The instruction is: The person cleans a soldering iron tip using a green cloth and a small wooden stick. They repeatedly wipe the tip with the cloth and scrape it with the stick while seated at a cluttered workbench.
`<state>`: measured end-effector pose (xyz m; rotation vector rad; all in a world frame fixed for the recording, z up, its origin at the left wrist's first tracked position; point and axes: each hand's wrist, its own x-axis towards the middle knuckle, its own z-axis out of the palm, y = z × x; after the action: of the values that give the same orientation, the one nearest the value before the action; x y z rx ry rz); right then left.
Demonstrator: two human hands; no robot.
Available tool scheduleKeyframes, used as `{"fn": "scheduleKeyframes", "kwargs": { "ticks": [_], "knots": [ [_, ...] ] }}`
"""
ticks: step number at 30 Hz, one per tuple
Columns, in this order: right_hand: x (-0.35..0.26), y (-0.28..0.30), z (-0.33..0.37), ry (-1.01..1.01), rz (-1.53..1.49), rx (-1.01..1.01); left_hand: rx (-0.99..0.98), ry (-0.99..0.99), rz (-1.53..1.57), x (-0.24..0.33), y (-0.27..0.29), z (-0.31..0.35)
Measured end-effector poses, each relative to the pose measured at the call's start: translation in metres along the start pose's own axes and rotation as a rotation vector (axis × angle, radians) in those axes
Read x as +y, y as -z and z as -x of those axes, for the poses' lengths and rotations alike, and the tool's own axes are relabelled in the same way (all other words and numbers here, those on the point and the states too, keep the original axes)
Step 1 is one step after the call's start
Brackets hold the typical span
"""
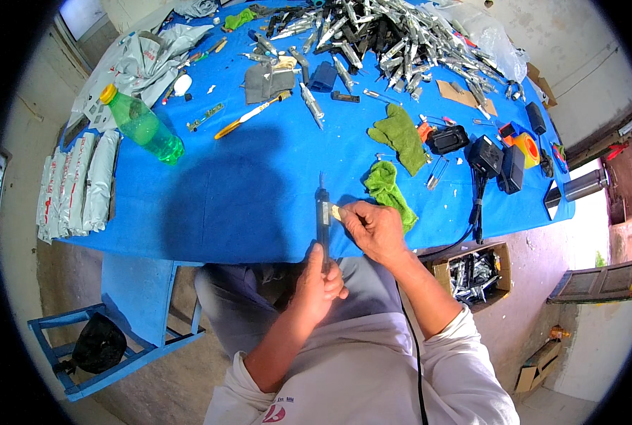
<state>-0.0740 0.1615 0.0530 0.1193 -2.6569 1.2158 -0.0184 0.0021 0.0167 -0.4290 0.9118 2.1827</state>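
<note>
My left hand (317, 287) is closed around the lower end of a dark grey pen-shaped device (323, 221). The device stands nearly lengthwise to me at the table's near edge, its thin tip pointing away. From the right, my right hand (376, 230) pinches a small pale yellow piece (336, 212) against the device's side. What that piece is made of cannot be made out. A crumpled green cloth (385, 185) lies just beyond my right hand, and a second green cloth (401, 138) lies behind it.
A large heap of silver and black pen-shaped devices (394, 46) covers the far blue table (252, 212). A green bottle (144, 127) and silver packets (82, 184) lie left. Black power adapters (484, 156) and orange tape (527, 150) sit right. Below stand a cardboard box (503, 265) and blue chair (135, 297).
</note>
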Motion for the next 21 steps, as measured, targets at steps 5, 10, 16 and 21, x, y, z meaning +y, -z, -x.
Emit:
{"fn": "scheduleKeyframes", "kwargs": {
  "ticks": [5, 10, 16, 21],
  "knots": [
    [0.001, 0.001, 0.001, 0.133, 0.021, 0.063, 0.024, 0.010, 0.010, 0.001, -0.001, 0.002],
    [-0.002, -0.007, 0.013, 0.061, 0.051, 0.124, 0.034, -0.002, 0.002, -0.002, -0.001, 0.000],
    [0.001, -0.007, 0.021, 0.027, -0.026, 0.082, 0.045, -0.005, -0.006, -0.001, -0.004, 0.000],
    [0.005, -0.003, 0.019, 0.010, -0.053, 0.020, 0.027, 0.000, -0.005, 0.001, -0.004, 0.001]
  ]
}}
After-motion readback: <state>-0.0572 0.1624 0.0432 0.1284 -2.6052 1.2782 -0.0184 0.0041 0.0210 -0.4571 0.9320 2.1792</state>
